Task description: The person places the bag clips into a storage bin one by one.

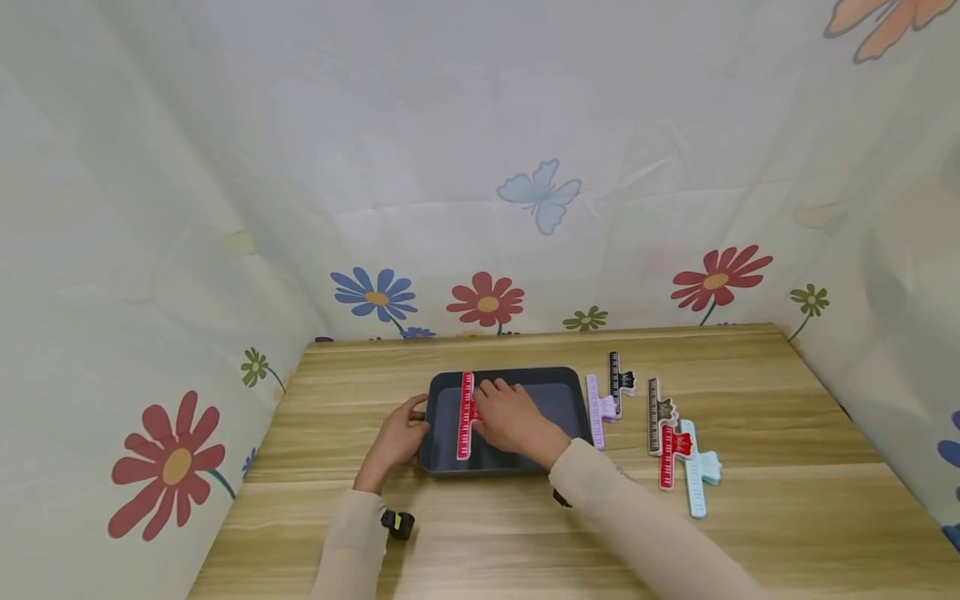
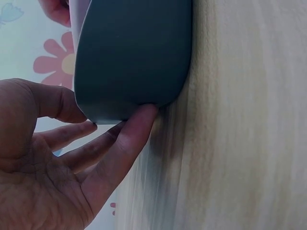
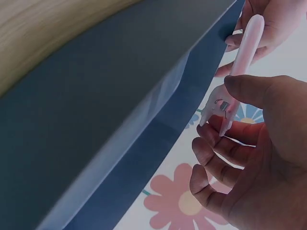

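Observation:
My right hand pinches the handle of a long red clip with white keyboard-like marks along its bar. The thumb and fingertips meet on the clip's pale handle in the right wrist view. The clip stands over the left part of a dark rectangular tray, its bar running front to back. At the tray's left end is my left hand, gripping the corner. In the left wrist view its thumb is at the rim, and the fingers press the outer wall.
Right of the tray lie a lilac clip and a black clip. Farther right are a dark brown clip, another red clip and a light blue clip. A flowered cloth hangs behind the wooden table.

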Action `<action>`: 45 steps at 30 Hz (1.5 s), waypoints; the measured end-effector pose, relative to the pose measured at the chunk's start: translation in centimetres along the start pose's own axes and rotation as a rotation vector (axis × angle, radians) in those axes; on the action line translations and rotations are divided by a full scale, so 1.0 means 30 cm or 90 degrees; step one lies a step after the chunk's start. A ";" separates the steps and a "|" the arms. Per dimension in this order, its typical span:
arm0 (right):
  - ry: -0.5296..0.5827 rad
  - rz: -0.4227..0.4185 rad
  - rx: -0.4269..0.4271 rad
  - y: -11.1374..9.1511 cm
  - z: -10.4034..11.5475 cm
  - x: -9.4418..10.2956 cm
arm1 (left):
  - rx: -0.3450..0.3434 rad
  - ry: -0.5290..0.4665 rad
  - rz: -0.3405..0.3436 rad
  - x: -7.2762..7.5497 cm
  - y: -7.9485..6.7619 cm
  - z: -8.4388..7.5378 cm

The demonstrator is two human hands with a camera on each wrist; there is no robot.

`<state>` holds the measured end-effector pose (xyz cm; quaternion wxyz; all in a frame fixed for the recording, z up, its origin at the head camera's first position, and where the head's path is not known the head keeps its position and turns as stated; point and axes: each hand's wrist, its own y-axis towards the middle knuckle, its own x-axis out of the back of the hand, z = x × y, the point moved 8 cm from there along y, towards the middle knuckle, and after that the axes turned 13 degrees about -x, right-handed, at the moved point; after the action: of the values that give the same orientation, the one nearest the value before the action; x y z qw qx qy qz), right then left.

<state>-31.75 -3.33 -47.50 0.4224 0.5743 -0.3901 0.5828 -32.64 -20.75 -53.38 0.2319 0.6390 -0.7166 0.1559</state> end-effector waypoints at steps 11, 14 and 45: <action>-0.042 0.031 -0.011 0.034 0.057 -0.029 | -0.014 0.043 0.002 -0.001 0.001 -0.005; -0.049 0.043 -0.020 0.050 0.066 -0.045 | -0.010 0.039 0.001 0.002 0.001 -0.007; -0.047 0.113 -0.041 0.070 0.124 -0.125 | -0.014 0.034 0.009 0.006 -0.003 -0.012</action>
<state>-32.51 -7.70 -51.04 0.3726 0.5447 -0.4729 0.5838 -32.52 -20.74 -53.00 0.2566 0.6268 -0.7166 0.1669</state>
